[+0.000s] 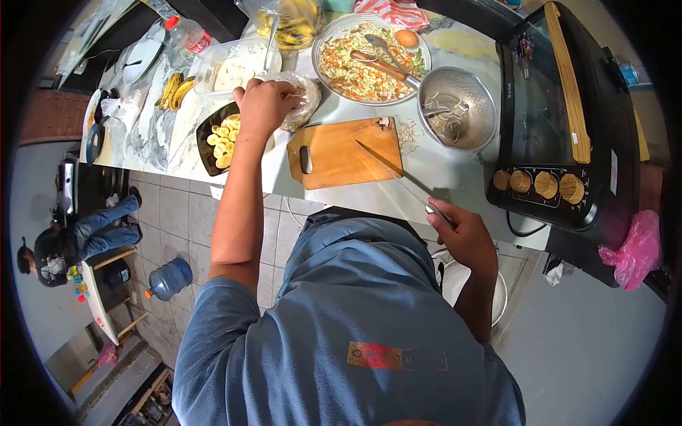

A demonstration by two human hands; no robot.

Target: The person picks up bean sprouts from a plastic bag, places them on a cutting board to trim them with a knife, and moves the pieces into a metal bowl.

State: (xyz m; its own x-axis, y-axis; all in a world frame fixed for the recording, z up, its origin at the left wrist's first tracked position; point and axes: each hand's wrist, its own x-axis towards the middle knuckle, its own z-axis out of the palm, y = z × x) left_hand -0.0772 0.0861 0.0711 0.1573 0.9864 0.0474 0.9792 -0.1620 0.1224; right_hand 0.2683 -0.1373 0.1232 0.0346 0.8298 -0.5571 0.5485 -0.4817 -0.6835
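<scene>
Head view looks steeply down over a blue shirt, which fills the lower frame and hides everything below the counter edge at 6 o'clock. At 11 o'clock the left hand (pixel 264 106) reaches across the counter with its fingers curled down into a clear plastic bag (pixel 302 99); the bag's contents are pale and too crumpled under the film to identify, and the fingertips are hidden behind the knuckles, so what exactly they pinch cannot be told. Just beside that hand, toward 9 o'clock, a dark plate of sliced banana (pixel 222 135) lies partly covered by the wrist.

At 3 o'clock the right hand (pixel 465 234) is closed in a fist around the handle of a knife (pixel 387 169). The handle is swallowed by the palm; only the long blade shows, running up toward 11 o'clock with its tip over the wooden cutting board (pixel 344 150). Whether the blade rests on the board or hovers above it is unclear.

Above the board, at 12 o'clock, a large bowl of chopped vegetables (pixel 362 71) holds a spoon and an egg. Next to it, toward 1 o'clock, a steel bowl (pixel 462 106) carries pale shreds. A black countertop oven (pixel 568 121) at 2 o'clock is cut off by the lens edge. Lens distortion blurs the items at the counter's far left end.
</scene>
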